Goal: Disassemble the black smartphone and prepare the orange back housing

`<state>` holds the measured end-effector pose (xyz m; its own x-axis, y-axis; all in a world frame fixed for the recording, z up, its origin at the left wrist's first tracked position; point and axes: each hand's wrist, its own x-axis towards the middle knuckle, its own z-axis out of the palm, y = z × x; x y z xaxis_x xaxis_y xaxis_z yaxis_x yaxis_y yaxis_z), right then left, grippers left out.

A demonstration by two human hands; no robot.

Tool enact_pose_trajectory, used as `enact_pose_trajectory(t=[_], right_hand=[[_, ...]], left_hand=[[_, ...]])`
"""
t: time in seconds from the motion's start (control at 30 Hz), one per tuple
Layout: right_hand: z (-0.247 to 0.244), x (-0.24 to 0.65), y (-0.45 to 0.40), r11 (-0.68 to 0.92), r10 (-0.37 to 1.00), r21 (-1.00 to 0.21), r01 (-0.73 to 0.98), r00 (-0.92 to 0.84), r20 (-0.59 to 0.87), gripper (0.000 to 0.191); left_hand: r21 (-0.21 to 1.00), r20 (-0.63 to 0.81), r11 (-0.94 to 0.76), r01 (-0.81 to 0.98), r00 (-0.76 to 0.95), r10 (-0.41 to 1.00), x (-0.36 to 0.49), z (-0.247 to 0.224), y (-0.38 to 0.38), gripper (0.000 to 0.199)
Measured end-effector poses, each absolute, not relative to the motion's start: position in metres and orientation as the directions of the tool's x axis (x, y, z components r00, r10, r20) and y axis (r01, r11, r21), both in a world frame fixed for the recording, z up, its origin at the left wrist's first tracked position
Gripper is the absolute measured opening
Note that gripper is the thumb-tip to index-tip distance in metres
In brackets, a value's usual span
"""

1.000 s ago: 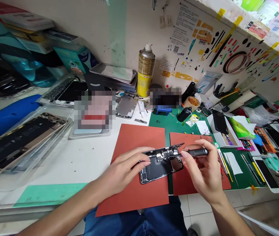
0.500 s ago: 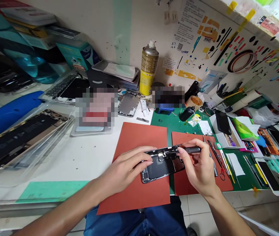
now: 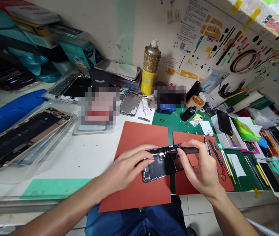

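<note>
An opened phone [image 3: 156, 169], its battery and inner parts showing, is tilted over the red mat [image 3: 134, 196]. My left hand [image 3: 129, 167] grips its left end, thumb at the near side and fingers along the far edge. In my right hand [image 3: 198, 164], a slim black-handled tool [image 3: 190, 150] is pinched between thumb and fingers. It lies nearly level, its thin end pointing left over the phone's upper inner parts. Exactly where the tip touches, I cannot tell. My right fingers also cover the phone's right end.
A second red mat [image 3: 191, 186] lies to the right, with tweezers and pen-like tools [image 3: 225, 160] beside it. A spray can [image 3: 151, 67] stands at the back. Another opened phone [image 3: 28, 136] rests at the left, and a white phone [image 3: 272, 177] at the far right.
The whole view has shifted slightly. My right hand and the black-handled tool have moved only a little against the phone; both grips look the same.
</note>
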<state>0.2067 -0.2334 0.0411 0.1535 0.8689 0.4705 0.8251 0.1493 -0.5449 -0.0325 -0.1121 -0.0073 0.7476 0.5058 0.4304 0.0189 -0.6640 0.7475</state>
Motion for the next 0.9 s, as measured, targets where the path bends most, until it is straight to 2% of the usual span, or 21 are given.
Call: enact_pose_trajectory(t=[0.13, 0.2, 0.47, 0.63, 0.73, 0.9], right_hand=[[0.053, 0.208, -0.227, 0.161, 0.888, -0.37, 0.915, 0.029, 0.46, 0.012], [0.058, 0.209, -0.224, 0.177, 0.906, -0.344, 0.922, -0.016, 0.424, 0.011], [0.072, 0.214, -0.22, 0.216, 0.944, -0.381, 0.899, -0.093, 0.317, 0.012], [0.067, 0.212, -0.217, 0.172, 0.935, -0.395, 0.902, -0.024, 0.353, 0.008], [0.068, 0.212, -0.215, 0.202, 0.943, -0.417, 0.886, -0.06, 0.329, 0.003], [0.07, 0.21, -0.214, 0.174, 0.941, -0.411, 0.895, -0.028, 0.338, 0.006]], left_hand=[[0.754, 0.416, -0.656, 0.036, 0.747, 0.518, -0.033, -0.007, -0.112, 0.015], [0.753, 0.418, -0.657, 0.035, 0.745, 0.519, -0.033, -0.007, -0.112, 0.015], [0.771, 0.404, -0.635, 0.04, 0.741, 0.536, -0.032, -0.008, -0.111, 0.016], [0.773, 0.4, -0.633, 0.045, 0.739, 0.541, -0.033, -0.009, -0.112, 0.017], [0.781, 0.399, -0.623, 0.038, 0.737, 0.545, -0.033, -0.009, -0.112, 0.016], [0.784, 0.401, -0.62, 0.032, 0.736, 0.546, -0.032, -0.008, -0.112, 0.015]])
